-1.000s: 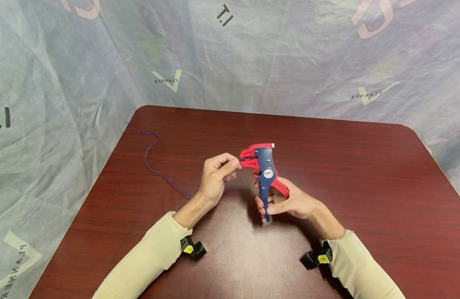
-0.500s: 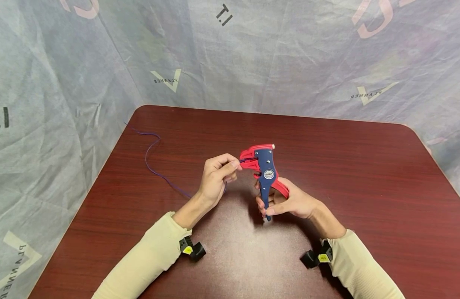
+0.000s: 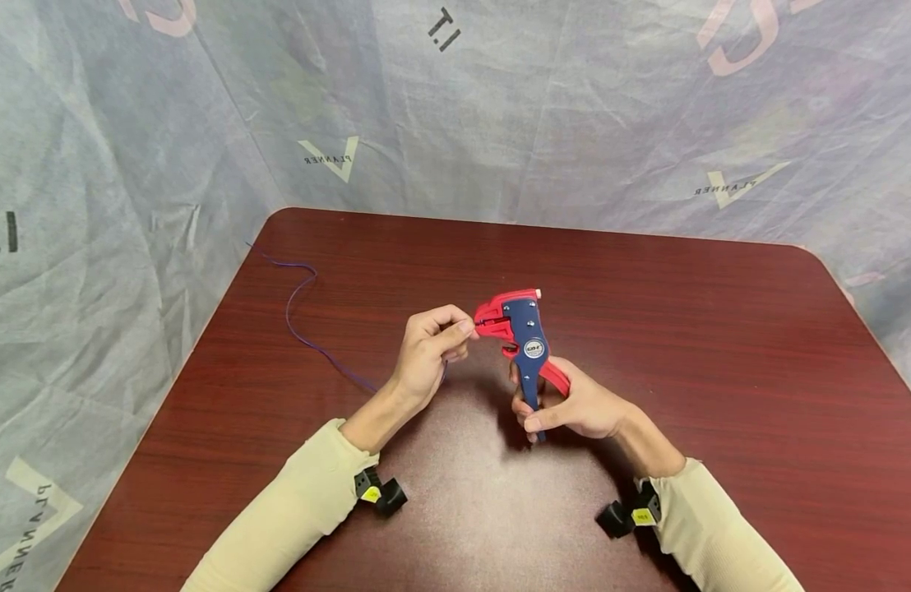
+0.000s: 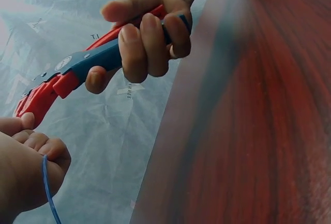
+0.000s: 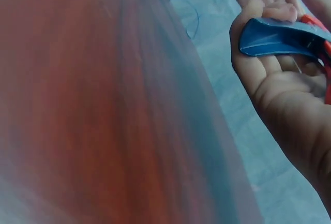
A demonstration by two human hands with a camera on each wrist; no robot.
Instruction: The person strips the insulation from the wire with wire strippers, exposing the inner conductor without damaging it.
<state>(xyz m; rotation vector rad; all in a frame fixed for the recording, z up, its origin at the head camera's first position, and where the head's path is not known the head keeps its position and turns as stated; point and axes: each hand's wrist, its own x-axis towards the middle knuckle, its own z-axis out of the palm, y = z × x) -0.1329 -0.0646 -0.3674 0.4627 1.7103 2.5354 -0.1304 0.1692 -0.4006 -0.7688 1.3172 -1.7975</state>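
My right hand (image 3: 584,403) grips a red and blue wire stripper (image 3: 528,325) by its two handles, holding it above the table with its red jaws toward the left. Right at those jaws, my left hand (image 3: 429,349) pinches a thin purple wire (image 3: 318,349) between thumb and forefinger. The wire's end runs in toward the jaws and is hidden there. In the left wrist view, the wire (image 4: 47,188) hangs from below the curled fingers of the left hand. The right wrist view shows the blue handle (image 5: 279,39) lying across the right hand's fingers.
A dark red wooden table (image 3: 722,345) lies under both hands. The loose length of wire curves over its left part to the far left corner. Grey printed sheeting (image 3: 537,107) hangs behind and to the left.
The wire stripper has dipped slightly and its handles have tilted a little to the right, with the handles closer together in the right hand. The left hand stays almost still.
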